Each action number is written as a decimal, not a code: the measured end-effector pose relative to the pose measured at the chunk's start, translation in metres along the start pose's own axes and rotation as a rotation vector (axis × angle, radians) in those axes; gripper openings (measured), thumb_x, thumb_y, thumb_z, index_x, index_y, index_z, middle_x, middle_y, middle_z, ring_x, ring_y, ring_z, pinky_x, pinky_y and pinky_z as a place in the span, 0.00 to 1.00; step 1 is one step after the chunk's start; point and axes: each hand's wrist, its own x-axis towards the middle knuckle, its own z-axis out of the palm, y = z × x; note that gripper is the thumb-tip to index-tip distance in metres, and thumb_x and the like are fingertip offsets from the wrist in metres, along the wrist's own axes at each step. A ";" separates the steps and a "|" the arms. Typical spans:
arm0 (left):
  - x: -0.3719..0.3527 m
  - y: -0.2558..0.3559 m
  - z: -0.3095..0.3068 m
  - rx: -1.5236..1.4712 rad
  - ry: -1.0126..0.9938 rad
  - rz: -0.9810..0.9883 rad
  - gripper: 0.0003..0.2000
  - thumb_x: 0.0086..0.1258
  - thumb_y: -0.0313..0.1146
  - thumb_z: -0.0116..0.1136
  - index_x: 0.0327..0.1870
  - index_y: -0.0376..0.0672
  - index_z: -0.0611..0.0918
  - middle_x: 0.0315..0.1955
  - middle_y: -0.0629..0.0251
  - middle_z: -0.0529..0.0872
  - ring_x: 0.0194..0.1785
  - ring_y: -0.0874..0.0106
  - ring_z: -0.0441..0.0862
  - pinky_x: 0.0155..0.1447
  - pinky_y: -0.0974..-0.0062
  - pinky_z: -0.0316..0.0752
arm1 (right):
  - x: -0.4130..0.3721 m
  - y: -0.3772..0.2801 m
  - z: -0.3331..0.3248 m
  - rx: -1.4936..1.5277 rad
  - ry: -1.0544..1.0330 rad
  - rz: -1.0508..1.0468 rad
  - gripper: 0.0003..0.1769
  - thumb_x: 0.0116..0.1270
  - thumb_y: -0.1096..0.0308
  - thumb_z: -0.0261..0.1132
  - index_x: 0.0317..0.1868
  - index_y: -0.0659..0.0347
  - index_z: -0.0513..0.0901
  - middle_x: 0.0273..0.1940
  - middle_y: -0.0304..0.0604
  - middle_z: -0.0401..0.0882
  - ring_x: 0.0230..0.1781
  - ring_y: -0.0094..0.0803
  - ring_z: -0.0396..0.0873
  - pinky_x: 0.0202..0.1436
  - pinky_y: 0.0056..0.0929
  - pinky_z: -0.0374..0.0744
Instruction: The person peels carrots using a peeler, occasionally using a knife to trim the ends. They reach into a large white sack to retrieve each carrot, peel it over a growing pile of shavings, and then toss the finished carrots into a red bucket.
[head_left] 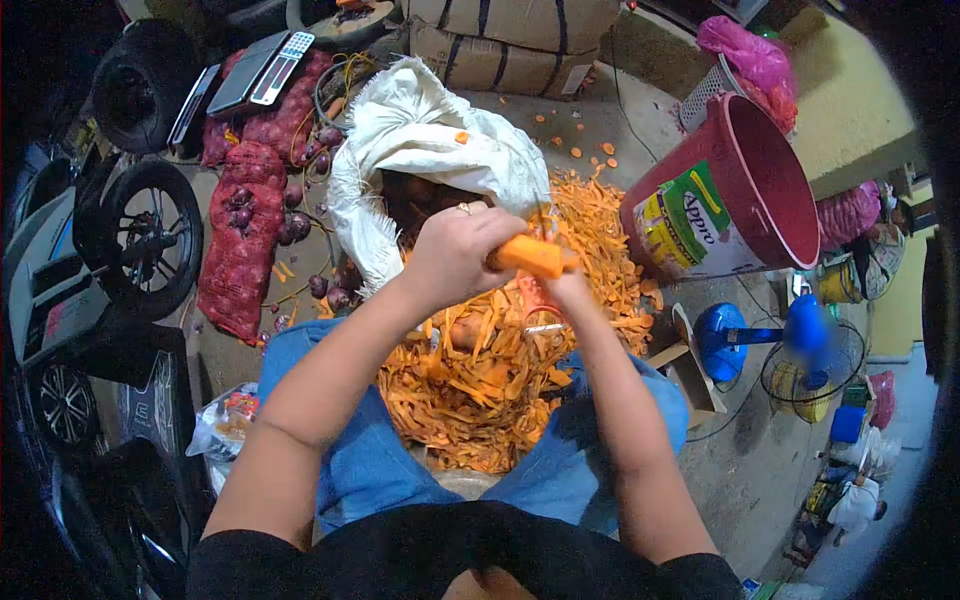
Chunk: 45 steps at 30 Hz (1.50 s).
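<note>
My left hand (460,250) is wrapped round one end of a peeled orange carrot (530,257), held above a heap of peelings. At the carrot's other end is my right hand (568,288), its fingers closed and partly blurred. A red peeler (538,300) shows just below that hand, its metal end pointing down; how the fingers hold it is not clear. Orange peelings (470,400) are piled between the knees and spread to the right. Behind the hands stands an open white sack (440,130) with a dark inside.
Red net bags of onions (240,250) lie at the left beside motorbike wheels (150,240). A large maroon bucket (720,190) leans at the right, near a blue fan (720,340). Cardboard boxes (500,60) stand at the back. Another person (855,505) is far right.
</note>
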 end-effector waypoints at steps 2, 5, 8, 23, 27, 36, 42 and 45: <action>0.002 -0.003 0.003 0.090 0.030 -0.020 0.16 0.34 0.27 0.60 0.29 0.43 0.72 0.24 0.66 0.75 0.28 0.68 0.73 0.31 0.74 0.68 | 0.004 -0.004 0.011 -0.167 0.021 -0.028 0.14 0.53 0.62 0.53 0.27 0.66 0.77 0.18 0.47 0.73 0.20 0.30 0.72 0.24 0.28 0.69; 0.002 -0.006 0.005 0.138 -0.001 -0.091 0.17 0.38 0.29 0.59 0.33 0.42 0.72 0.28 0.62 0.75 0.32 0.64 0.72 0.34 0.72 0.68 | -0.003 -0.050 0.008 -0.172 0.004 0.235 0.13 0.54 0.63 0.55 0.27 0.66 0.76 0.18 0.42 0.73 0.20 0.24 0.69 0.23 0.24 0.66; -0.002 -0.009 0.011 0.134 -0.081 -0.401 0.18 0.46 0.33 0.57 0.39 0.41 0.69 0.31 0.60 0.74 0.35 0.65 0.73 0.38 0.72 0.67 | 0.010 -0.065 -0.009 0.243 0.201 0.192 0.11 0.56 0.64 0.55 0.30 0.65 0.75 0.18 0.34 0.70 0.17 0.20 0.65 0.21 0.21 0.64; -0.020 -0.031 0.045 -1.958 -0.227 -1.175 0.18 0.63 0.44 0.36 0.46 0.41 0.70 0.35 0.63 0.77 0.33 0.72 0.76 0.36 0.76 0.73 | 0.000 -0.103 -0.022 0.673 0.432 0.034 0.12 0.58 0.63 0.55 0.24 0.65 0.72 0.20 0.35 0.70 0.18 0.19 0.68 0.22 0.21 0.68; -0.015 -0.027 0.056 -1.848 -0.089 -1.340 0.20 0.64 0.46 0.31 0.46 0.41 0.69 0.37 0.61 0.76 0.37 0.68 0.76 0.40 0.70 0.73 | -0.015 -0.105 -0.003 0.358 0.325 0.091 0.12 0.58 0.63 0.55 0.25 0.65 0.72 0.21 0.34 0.72 0.20 0.19 0.70 0.23 0.20 0.69; -0.011 -0.016 0.058 -1.667 -0.087 -1.341 0.20 0.65 0.46 0.31 0.45 0.41 0.69 0.34 0.60 0.77 0.34 0.70 0.76 0.38 0.71 0.73 | -0.009 -0.104 -0.006 0.337 0.402 -0.035 0.11 0.57 0.62 0.56 0.25 0.63 0.72 0.21 0.33 0.70 0.19 0.17 0.65 0.22 0.18 0.65; -0.010 -0.014 0.050 -1.139 -0.144 -1.030 0.17 0.61 0.44 0.44 0.41 0.40 0.71 0.29 0.64 0.75 0.30 0.78 0.71 0.35 0.80 0.67 | 0.015 -0.101 -0.064 0.455 0.719 -0.149 0.11 0.58 0.64 0.55 0.24 0.63 0.71 0.19 0.32 0.68 0.17 0.17 0.62 0.21 0.20 0.64; -0.008 -0.011 0.047 -0.924 -0.112 -0.852 0.18 0.59 0.45 0.48 0.40 0.38 0.71 0.28 0.63 0.75 0.31 0.79 0.70 0.37 0.80 0.66 | 0.022 -0.090 -0.077 0.336 0.729 -0.073 0.11 0.57 0.64 0.55 0.26 0.64 0.72 0.18 0.36 0.70 0.17 0.20 0.65 0.22 0.22 0.66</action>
